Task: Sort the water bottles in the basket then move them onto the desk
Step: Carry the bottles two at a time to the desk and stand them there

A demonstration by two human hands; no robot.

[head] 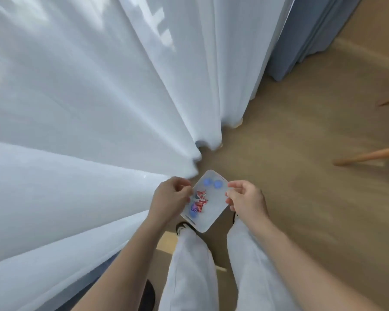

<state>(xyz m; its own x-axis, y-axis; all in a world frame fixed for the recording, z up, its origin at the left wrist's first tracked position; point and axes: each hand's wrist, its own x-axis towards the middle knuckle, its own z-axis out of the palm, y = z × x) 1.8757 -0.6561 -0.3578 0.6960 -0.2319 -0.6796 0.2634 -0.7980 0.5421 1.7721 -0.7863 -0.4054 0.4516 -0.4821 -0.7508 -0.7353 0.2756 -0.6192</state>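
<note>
— Head view: where was the basket?

— Between my left hand at nine o'clock and right hand at three, fingers pinching its rim, above the floor.

— Risk?

— Bottles shifting; thin pinches might have slipped.

Tan floor fills the frame's right side, with white curtain hems reaching it at centre.

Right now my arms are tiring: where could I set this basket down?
Bare floor lies to the right, between the white curtain and the wooden legs. Left is crowded by curtain folds. Both the left hand and right hand grip the basket above your shoes. No desk shows.
</note>
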